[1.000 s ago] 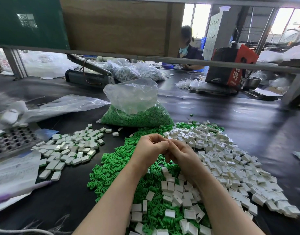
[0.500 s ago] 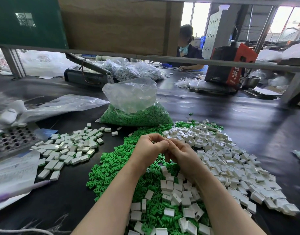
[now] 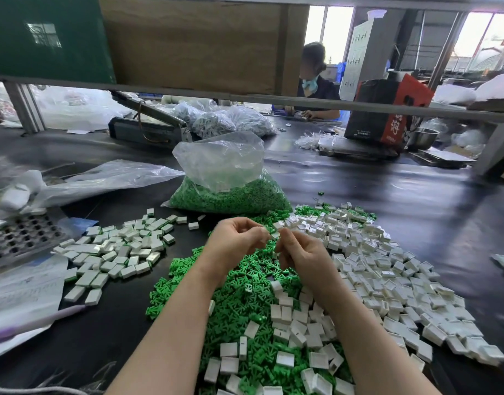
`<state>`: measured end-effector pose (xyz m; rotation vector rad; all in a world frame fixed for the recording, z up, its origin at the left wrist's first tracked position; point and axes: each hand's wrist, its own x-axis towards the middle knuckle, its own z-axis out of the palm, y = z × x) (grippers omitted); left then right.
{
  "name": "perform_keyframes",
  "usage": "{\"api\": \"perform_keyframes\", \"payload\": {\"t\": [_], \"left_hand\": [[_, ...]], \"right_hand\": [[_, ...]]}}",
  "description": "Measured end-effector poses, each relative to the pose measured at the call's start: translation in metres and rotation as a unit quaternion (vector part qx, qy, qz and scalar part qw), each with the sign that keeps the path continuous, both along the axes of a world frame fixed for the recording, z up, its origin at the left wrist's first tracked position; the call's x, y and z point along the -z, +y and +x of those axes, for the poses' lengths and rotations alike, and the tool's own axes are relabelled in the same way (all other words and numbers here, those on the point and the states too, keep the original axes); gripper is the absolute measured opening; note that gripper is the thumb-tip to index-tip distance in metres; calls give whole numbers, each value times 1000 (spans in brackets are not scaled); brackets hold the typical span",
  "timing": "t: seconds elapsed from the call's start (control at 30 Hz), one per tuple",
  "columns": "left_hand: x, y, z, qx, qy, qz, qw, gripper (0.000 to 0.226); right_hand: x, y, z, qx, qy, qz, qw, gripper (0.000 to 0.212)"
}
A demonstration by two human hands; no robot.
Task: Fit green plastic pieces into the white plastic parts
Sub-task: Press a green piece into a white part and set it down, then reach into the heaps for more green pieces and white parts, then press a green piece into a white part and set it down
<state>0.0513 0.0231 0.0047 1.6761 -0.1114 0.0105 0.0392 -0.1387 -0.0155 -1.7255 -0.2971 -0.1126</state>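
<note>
My left hand and my right hand are raised together over a heap of loose green plastic pieces on the black table. Both have curled fingers, and their fingertips meet on a small white plastic part with a bit of green beside it; motion blur hides the exact grip. A wide heap of empty white parts spreads to the right and toward me. On the left lies a separate pile of white parts, some showing green edges.
A clear bag of green pieces stands just beyond my hands. A perforated metal tray, a paper sheet and a loose plastic bag lie at the left. A sealing machine, a red-black box and another person are at the back.
My hands have drawn slightly apart at the fingertips, so the small white part now shows between them. The piles have not moved.
</note>
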Motion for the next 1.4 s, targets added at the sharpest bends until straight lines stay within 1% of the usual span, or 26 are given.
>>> {"api": "perform_keyframes", "payload": {"t": [0.07, 0.13, 0.23, 0.33, 0.43, 0.53, 0.57, 0.63, 0.67, 0.7, 0.73, 0.8, 0.83, 0.9, 0.97, 1.07, 1.17, 1.2, 1.23, 1.27, 1.33, 1.37, 1.4], "left_hand": [[1, 20, 4, -57, -6, 53, 997, 5], [2, 43, 6, -142, -28, 136, 980, 5], [10, 78, 3, -269, -40, 263, 926, 11], [18, 100, -1, -347, 10, 350, 870, 14], [21, 108, 0, -389, 40, 400, 829, 12], [22, 109, -1, -400, 51, 435, 805, 16], [21, 108, -1, -399, 56, 450, 797, 18], [19, 105, -1, -389, 56, 486, 780, 22], [16, 101, -2, -382, 47, 494, 779, 23], [14, 97, -2, -374, 34, 490, 787, 22], [11, 92, -1, -363, 19, 474, 802, 20], [6, 80, -1, -326, -15, 429, 842, 14], [5, 72, 0, -301, -29, 401, 865, 10], [1, 54, -1, -241, -47, 343, 907, 3], [-2, 34, -1, -183, -56, 304, 933, 8], [1, 8, 0, -111, -43, 252, 960, 10], [6, -6, 0, -66, -21, 210, 975, 6], [7, -8, 0, -54, -18, 203, 978, 5], [7, -9, 0, -40, -22, 198, 979, 8], [7, -10, -1, -25, -31, 193, 980, 12], [7, -11, -2, 7, -60, 182, 981, 24], [7, -12, -3, 18, -75, 174, 982, 28], [7, -14, -4, 24, -90, 163, 982, 31]], "right_hand": [[2, -4, 3, 50, -22, -27, 998, 32], [3, -6, 5, 92, -40, -39, 994, 27], [4, -6, 6, 166, -69, -73, 981, 29], [5, -9, 7, 214, -79, -123, 966, 28], [6, -10, 8, 239, -79, -191, 949, 20], [5, -11, 6, 251, -72, -274, 926, 7], [6, -12, 5, 255, -74, -306, 914, 7], [6, -12, 4, 255, -80, -378, 886, 18], [5, -13, 4, 246, -74, -410, 875, 24], [6, -12, 4, 231, -59, -437, 868, 31], [6, -12, 4, 211, -37, -456, 864, 38], [8, -11, 4, 174, 9, -476, 862, 48], [10, -10, 5, 162, 23, -483, 860, 50], [12, -10, 5, 159, 22, -494, 854, 44], [13, -11, 6, 170, 5, -497, 851, 29], [14, -11, 6, 166, -21, -501, 849, 17], [13, -11, 6, 181, -50, -486, 853, 19], [12, -10, 6, 192, -58, -462, 864, 22], [9, -10, 5, 199, -58, -419, 884, 24], [6, -10, 4, 194, -48, -357, 912, 25], [-1, -10, 3, 156, -4, -191, 969, 26], [-4, -10, 3, 132, 17, -114, 985, 28], [-6, -10, 2, 107, 36, -53, 992, 29]]}}
